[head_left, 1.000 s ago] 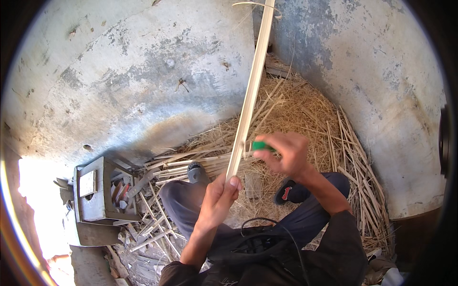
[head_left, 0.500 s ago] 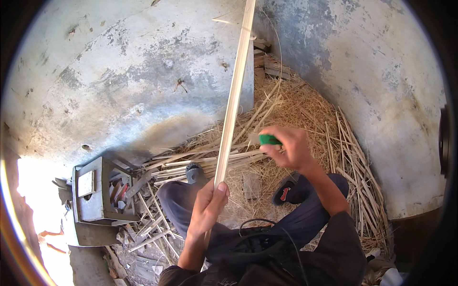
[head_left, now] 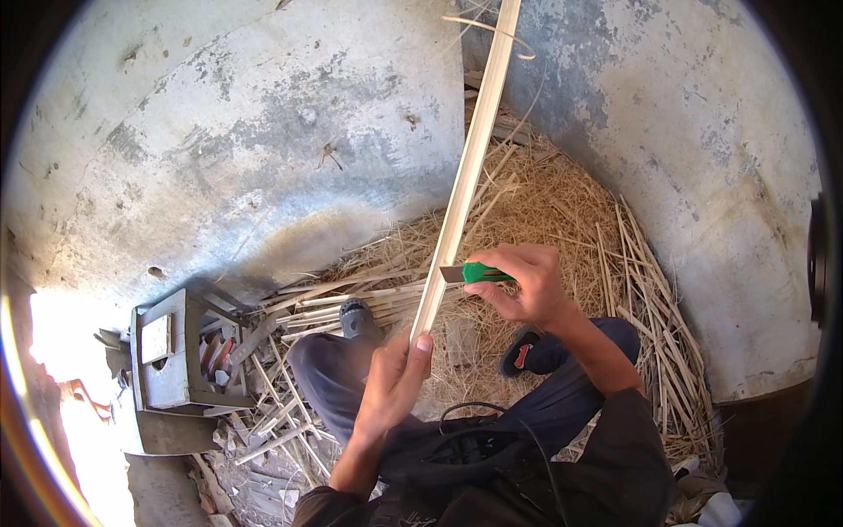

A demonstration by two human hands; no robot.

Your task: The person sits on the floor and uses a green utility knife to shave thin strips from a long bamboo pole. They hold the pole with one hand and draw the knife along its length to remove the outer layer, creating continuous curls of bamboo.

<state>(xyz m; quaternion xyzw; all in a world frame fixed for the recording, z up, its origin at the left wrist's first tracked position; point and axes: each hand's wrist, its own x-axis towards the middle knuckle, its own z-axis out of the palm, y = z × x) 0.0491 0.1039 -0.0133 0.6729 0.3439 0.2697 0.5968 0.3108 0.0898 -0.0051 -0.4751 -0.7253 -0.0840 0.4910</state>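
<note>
Peeling grey-white walls [head_left: 228, 114] stand around a floor strewn with straw [head_left: 562, 202]. At far left sits a pale wooden box [head_left: 162, 386]. Next, the left hand [head_left: 392, 382], reaching up from below, is closed around a pale wooden strip [head_left: 474, 158] that slants up and rightward. Pale marks on the dark shirt [head_left: 474, 514] are too small to read. Right of the strip, a green-handled blade [head_left: 479, 272] meets its edge, pinched by the right hand [head_left: 531, 281], which points leftward.
</note>
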